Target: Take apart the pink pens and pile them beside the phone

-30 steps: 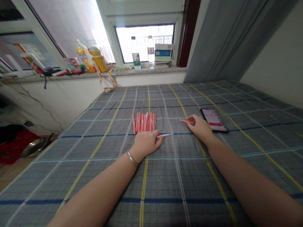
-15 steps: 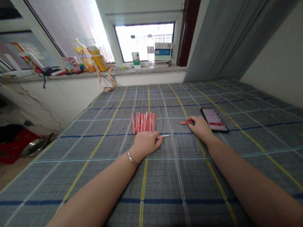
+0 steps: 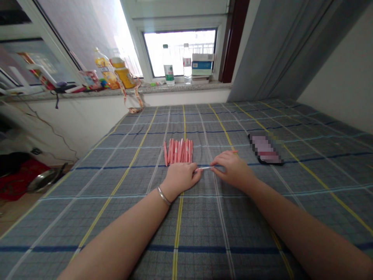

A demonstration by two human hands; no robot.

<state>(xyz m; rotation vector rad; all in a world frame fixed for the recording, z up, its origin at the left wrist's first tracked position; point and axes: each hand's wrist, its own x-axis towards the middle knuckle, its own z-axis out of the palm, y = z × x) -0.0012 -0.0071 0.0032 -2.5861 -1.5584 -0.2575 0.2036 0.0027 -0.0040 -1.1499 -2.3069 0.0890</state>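
Observation:
My left hand (image 3: 181, 177), with a silver bangle at the wrist, is closed on a thin white stick (image 3: 205, 168) that points right; its left end is hidden in my fingers. My right hand (image 3: 231, 169) pinches the other end of the stick between thumb and fingertips. Just beyond my left knuckles, slim pink pens (image 3: 178, 151) lie side by side in a row. A short pink piece, perhaps a cap (image 3: 236, 151), lies behind my right hand, which partly covers it.
A plaid cloth (image 3: 116, 217) covers the bed-like surface. To the right lies a phone (image 3: 265, 148). Against the window, the sill (image 3: 186, 88) holds water bottles (image 3: 168, 66), boxes (image 3: 202, 66) and a yellow bottle (image 3: 124, 74) with a hanging strap. A metal bowl (image 3: 43, 181) is low at left.
My right hand has let go of the short pink piece and moved left and toward me, taking the free end of the white stick. My left hand has barely moved.

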